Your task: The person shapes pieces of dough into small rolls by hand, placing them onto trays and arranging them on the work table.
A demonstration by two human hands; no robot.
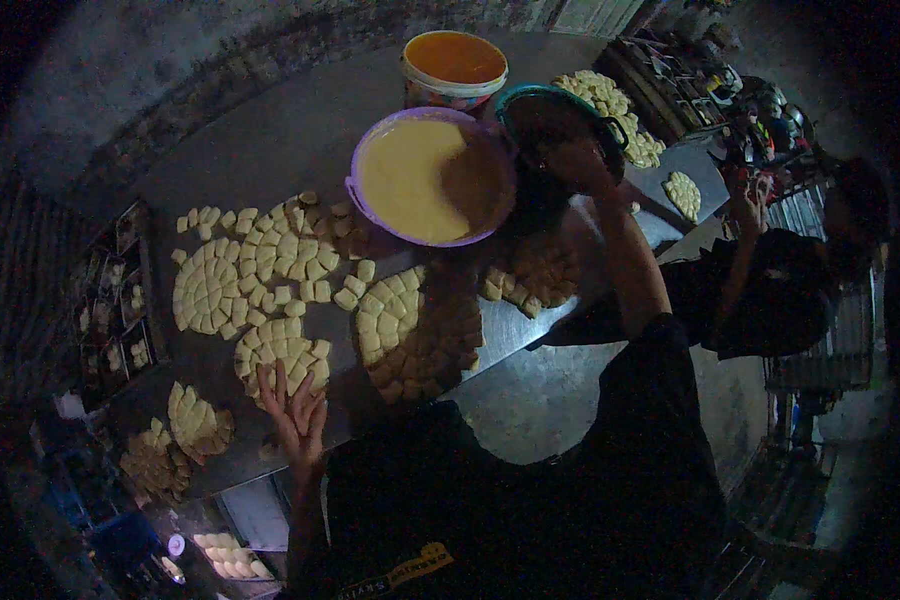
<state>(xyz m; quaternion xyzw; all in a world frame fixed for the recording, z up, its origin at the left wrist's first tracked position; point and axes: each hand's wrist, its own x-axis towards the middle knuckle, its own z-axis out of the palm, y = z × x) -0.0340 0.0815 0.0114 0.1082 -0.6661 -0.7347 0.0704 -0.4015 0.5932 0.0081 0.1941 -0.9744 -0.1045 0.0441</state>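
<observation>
My left hand point(298, 412) has its fingers spread at the near edge of a cut round of pale dough pieces point(275, 345), its fingertips over the nearest pieces. My right arm reaches far out, and my right hand point(578, 165) is over a dark basin with a teal rim point(540, 92). Deep shadow hides its fingers and what lies in the basin. Left of that basin, a purple tub point(362, 205) holds a pale yellow mass, partly shaded. More cut dough rounds point(206, 288) lie on the metal table point(320, 110), with another partly shaded round point(395, 315) nearer me.
Behind the tub stands a white-rimmed bucket point(454, 60), orange inside. Further dough pieces point(610, 105) lie at the far right, by a dark wooden rack point(660, 80). A co-worker's hand point(748, 205) is raised at the right. A tray rack point(115, 300) stands left of the table.
</observation>
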